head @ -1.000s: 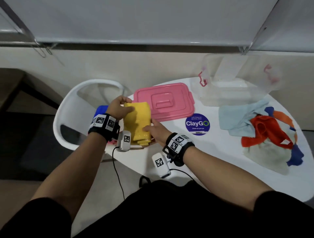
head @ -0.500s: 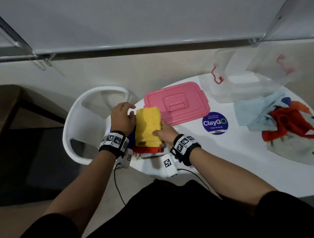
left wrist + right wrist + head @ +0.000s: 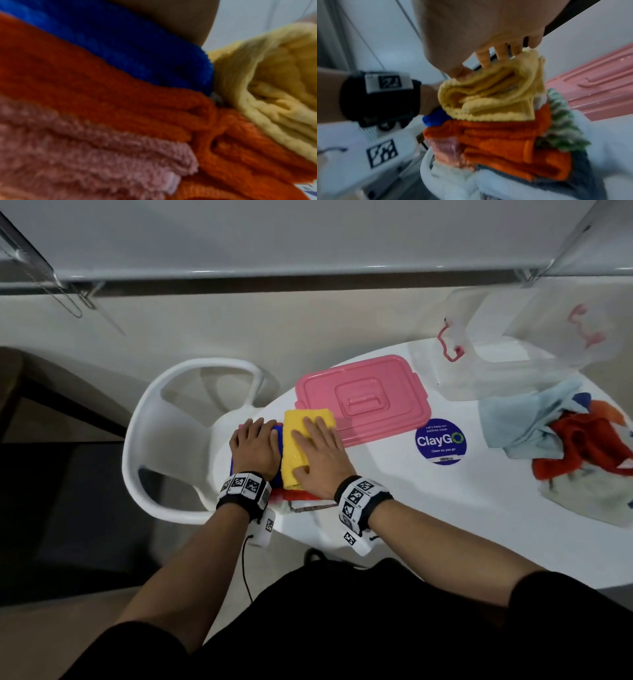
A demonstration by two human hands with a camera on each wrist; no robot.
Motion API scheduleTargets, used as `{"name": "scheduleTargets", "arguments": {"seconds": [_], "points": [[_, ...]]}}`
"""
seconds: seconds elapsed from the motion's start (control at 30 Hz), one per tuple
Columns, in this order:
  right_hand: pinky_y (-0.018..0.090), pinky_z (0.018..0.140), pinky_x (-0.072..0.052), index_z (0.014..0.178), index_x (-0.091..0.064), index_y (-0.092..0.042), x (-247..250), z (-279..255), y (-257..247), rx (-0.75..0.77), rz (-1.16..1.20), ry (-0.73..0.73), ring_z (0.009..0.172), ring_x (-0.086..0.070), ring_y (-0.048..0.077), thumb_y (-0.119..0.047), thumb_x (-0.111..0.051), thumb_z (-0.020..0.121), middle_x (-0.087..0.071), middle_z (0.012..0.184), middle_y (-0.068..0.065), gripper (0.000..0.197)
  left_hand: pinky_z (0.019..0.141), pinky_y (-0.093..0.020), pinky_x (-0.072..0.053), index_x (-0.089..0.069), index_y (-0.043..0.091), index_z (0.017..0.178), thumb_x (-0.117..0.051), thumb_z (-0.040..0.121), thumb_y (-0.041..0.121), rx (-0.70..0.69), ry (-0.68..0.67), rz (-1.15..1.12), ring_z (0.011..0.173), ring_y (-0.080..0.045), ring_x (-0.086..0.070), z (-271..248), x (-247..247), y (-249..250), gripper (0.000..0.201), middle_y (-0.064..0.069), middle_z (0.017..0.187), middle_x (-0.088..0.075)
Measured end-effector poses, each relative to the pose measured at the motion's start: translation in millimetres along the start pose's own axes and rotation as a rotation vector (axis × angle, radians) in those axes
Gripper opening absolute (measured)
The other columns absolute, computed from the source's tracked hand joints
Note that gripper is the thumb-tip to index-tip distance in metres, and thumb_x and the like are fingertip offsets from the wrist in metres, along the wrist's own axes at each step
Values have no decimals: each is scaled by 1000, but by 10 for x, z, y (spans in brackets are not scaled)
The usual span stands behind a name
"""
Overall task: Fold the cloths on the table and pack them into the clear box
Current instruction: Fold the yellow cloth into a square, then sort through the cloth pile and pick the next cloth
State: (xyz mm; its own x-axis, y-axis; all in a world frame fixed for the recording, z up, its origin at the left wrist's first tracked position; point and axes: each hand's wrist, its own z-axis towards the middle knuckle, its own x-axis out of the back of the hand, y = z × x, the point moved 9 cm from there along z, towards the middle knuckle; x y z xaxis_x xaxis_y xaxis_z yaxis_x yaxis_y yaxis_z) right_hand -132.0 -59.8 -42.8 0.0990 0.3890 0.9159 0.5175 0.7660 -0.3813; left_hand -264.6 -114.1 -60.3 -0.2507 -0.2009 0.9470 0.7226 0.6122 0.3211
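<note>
A folded yellow cloth (image 3: 297, 440) (image 3: 489, 97) lies on top of a stack of folded cloths at the table's near left edge. My right hand (image 3: 317, 453) presses flat on it with straight fingers (image 3: 501, 52). My left hand (image 3: 255, 448) lies flat on the blue folded cloth (image 3: 133, 54) beside it. Under these sit orange (image 3: 496, 138) and pink (image 3: 85, 155) folded cloths. The clear box (image 3: 520, 350) stands at the back right, with nothing seen inside. A heap of unfolded cloths (image 3: 565, 453) lies at the right.
The pink lid (image 3: 363, 398) lies flat just behind the stack. A round blue sticker (image 3: 441, 441) marks the white table (image 3: 445, 508). A white chair (image 3: 191, 440) stands to the left of the table, close to my left hand.
Both hands went from gripping the yellow cloth's sides to lying flat on top: the right on the yellow cloth, the left on the blue one. The yellow cloth now rests on the stack.
</note>
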Motion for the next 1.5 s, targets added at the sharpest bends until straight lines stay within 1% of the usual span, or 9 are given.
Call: {"name": "scheduleTargets", "arguments": {"seconds": [0.13, 0.33, 0.67, 0.77, 0.9, 0.97, 1.1, 1.3, 1.5], "points": [[50, 122, 4, 158, -12, -15, -344, -58, -78, 53, -112, -24, 151, 10, 31, -53, -7, 95, 3, 165, 13, 73, 115, -45, -20, -53, 22, 136, -20, 98, 38, 2, -2, -25, 140, -29, -35, -31, -2, -40, 53, -5, 145, -49], [50, 122, 4, 158, 0, -20, -443, -56, 66, 65, -158, -98, 150, 17, 28, -63, -3, 93, 13, 164, 10, 78, 116, -45, -18, -51, 22, 138, -17, 96, 39, 7, -47, -51, 142, -28, -32, 7, -4, -23, 57, -5, 147, -46], [43, 123, 2, 155, -23, -24, 5, -85, 18, 153, 153, 23, 152, 0, 21, -65, -57, 85, -9, 165, 3, 88, 115, -47, -19, -53, 13, 135, -26, 96, 32, -13, 128, -170, 143, -31, -32, 42, 549, 56, 51, -10, 145, -49], [40, 123, -6, 147, -39, -25, 293, -235, 137, 172, 304, 174, 150, -13, 18, -63, -54, 88, -27, 160, 1, 72, 112, -45, -24, -61, 16, 125, -30, 95, 27, -73, 240, -217, 141, -31, -34, -17, 769, 361, 45, -6, 137, -57], [40, 115, -28, 134, -53, -18, 638, -521, 942, -81, 514, 378, 133, -40, 18, -56, -35, 97, -50, 142, 5, 56, 104, -40, -33, -66, 19, 109, -41, 92, 17, -225, 342, -295, 129, -31, -45, -188, 827, 1108, 30, -1, 122, -63], [44, 108, -38, 128, -57, -13, 711, -760, 1551, -252, 572, 457, 121, -46, 16, -47, -40, 100, -58, 131, 7, 47, 99, -41, -38, -67, 20, 105, -45, 90, 17, -309, 314, -322, 122, -31, -49, -278, 640, 1556, 27, -2, 118, -64], [42, 102, -41, 126, -57, -14, 821, -1402, 2793, -542, 495, 489, 120, -49, 26, -31, -63, 92, -60, 125, 9, 38, 98, -43, -40, -68, 20, 98, -50, 86, 25, -397, 143, -337, 117, -32, -53, -451, -47, 2420, 23, -3, 111, -65], [44, 98, -40, 117, -62, -15, 1356, -2387, 4238, -739, 226, 624, 114, -51, 35, -21, -71, 77, -61, 114, 11, 42, 85, -43, -48, -70, 19, 94, -57, 81, 28, -425, -105, -426, 95, -31, -60, -760, -1017, 3597, 20, 0, 99, -70], [49, 104, -36, 132, -50, -17, 1827, -2885, 5264, -953, 159, 638, 126, -44, 34, -19, -66, 80, -52, 131, 13, 55, 98, -29, -36, -68, 18, 103, -46, 81, 45, -406, -327, -476, 108, -25, -57, -812, -1728, 4488, 42, -1, 109, -68]]}}
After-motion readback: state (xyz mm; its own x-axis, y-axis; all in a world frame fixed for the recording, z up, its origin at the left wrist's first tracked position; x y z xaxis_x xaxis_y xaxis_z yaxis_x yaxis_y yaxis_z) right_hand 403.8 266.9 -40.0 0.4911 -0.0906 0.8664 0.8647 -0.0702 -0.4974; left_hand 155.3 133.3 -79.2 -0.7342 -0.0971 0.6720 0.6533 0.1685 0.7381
